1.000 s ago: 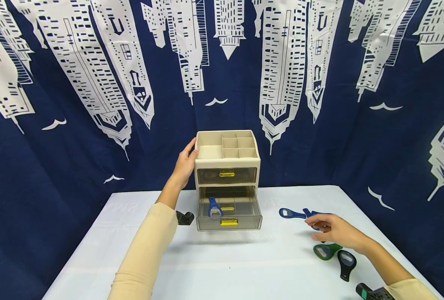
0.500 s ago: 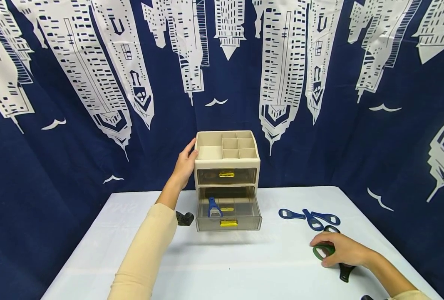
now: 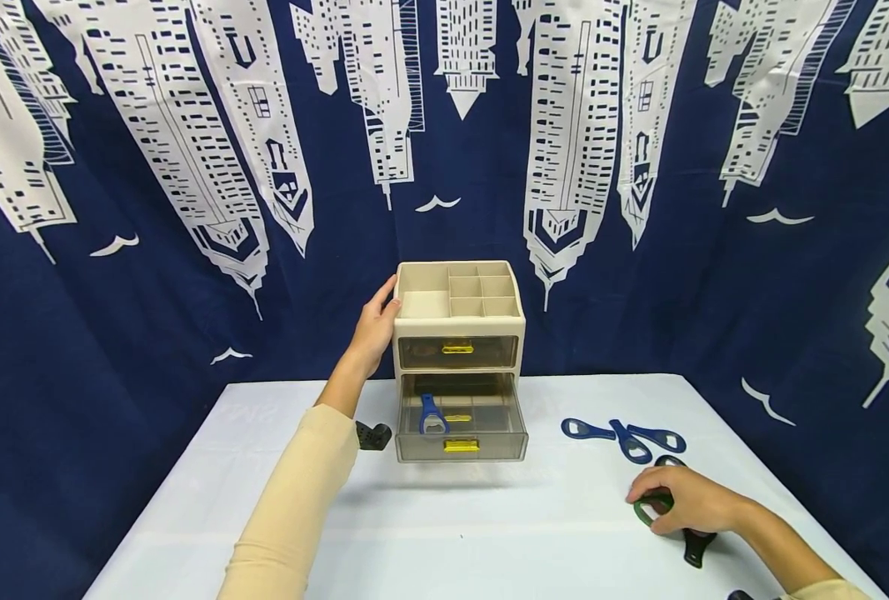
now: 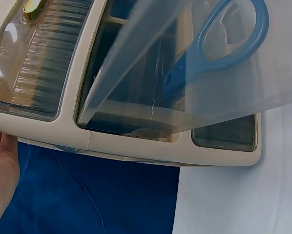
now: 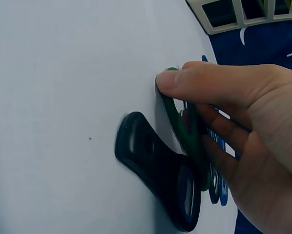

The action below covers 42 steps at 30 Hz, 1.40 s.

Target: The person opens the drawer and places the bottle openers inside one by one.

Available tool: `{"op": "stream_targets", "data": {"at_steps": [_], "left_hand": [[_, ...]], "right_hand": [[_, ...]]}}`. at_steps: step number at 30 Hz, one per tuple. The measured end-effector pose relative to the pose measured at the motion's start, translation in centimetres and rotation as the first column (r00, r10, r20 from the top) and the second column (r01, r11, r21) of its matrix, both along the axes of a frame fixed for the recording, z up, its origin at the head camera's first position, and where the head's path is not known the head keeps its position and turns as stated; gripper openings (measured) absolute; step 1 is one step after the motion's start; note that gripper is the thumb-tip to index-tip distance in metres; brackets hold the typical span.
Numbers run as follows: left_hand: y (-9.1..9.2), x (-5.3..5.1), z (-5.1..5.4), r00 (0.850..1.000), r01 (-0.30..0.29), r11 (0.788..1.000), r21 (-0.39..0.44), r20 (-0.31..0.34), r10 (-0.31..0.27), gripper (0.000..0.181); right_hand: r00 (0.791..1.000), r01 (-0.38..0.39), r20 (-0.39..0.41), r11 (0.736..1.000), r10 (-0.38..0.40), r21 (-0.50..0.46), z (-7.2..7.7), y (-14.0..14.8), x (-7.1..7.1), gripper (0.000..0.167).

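Note:
A beige desktop drawer cabinet (image 3: 459,321) stands at the back, its middle smoky drawer (image 3: 462,450) pulled out. Inside that drawer lies a blue bottle opener (image 3: 433,415), also seen large in the left wrist view. My left hand (image 3: 373,329) rests against the cabinet's upper left side with its fingers extended. On the right of the table my right hand (image 3: 687,498) pinches a green bottle opener (image 5: 177,119) by its ring end, thumb on one side and fingers on the other. Beside it lies a black bottle opener (image 5: 153,165), partly hidden under the hand in the head view.
Several blue bottle openers (image 3: 630,442) lie behind my right hand, and another black opener (image 3: 669,461) shows just past the knuckles. The cabinet's top drawer (image 3: 457,352) is closed. A navy curtain (image 3: 474,208) with white buildings hangs behind the table.
My right hand has come from over the blue bottle openers toward me and now pinches the green one. The left hand stays against the cabinet.

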<state>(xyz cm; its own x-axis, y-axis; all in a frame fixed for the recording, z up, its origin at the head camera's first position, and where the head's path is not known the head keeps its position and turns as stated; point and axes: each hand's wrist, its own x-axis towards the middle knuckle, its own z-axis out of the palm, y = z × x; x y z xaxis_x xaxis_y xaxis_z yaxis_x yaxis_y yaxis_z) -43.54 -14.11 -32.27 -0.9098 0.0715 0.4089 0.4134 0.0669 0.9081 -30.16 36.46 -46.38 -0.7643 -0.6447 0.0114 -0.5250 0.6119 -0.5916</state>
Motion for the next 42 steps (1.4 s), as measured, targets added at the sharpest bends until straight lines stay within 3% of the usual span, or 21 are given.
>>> {"op": "stream_targets", "data": {"at_steps": [9,17,25,26,33,42], "left_hand": [[-0.1,0.0,0.0,1.0,-0.004,1.0,-0.001,0.007,0.004,0.054],[0.0,0.0,0.0,1.0,-0.007,1.0,-0.012,0.005,0.007,0.054],[0.2,0.5,0.2,1.0,-0.003,1.0,-0.001,0.011,0.003,0.054],[0.1,0.1,-0.2,1.0,-0.005,1.0,-0.001,0.005,0.005,0.054],[0.2,0.2,-0.3,1.0,-0.013,1.0,-0.008,0.014,0.013,0.054],[0.1,0.2,0.0,1.0,-0.004,1.0,-0.005,0.009,0.004,0.054]], "right_hand": [[0.999,-0.029,-0.035,0.999,0.028,-0.013,-0.2,-0.5,-0.6,0.031],[0.997,0.032,-0.067,0.999,-0.032,-0.001,1.0,-2.0,-1.1,0.029],[0.98,0.01,-0.2,1.0,-0.011,-0.004,4.9,-4.4,-2.0,0.029],[0.977,0.006,-0.211,1.0,-0.007,-0.004,5.5,-4.8,-2.1,0.029],[0.97,0.012,-0.243,0.999,-0.003,0.034,9.6,-8.4,-3.1,0.026],[0.944,-0.083,-0.319,0.996,0.085,0.018,13.6,-14.0,-4.6,0.028]]}}
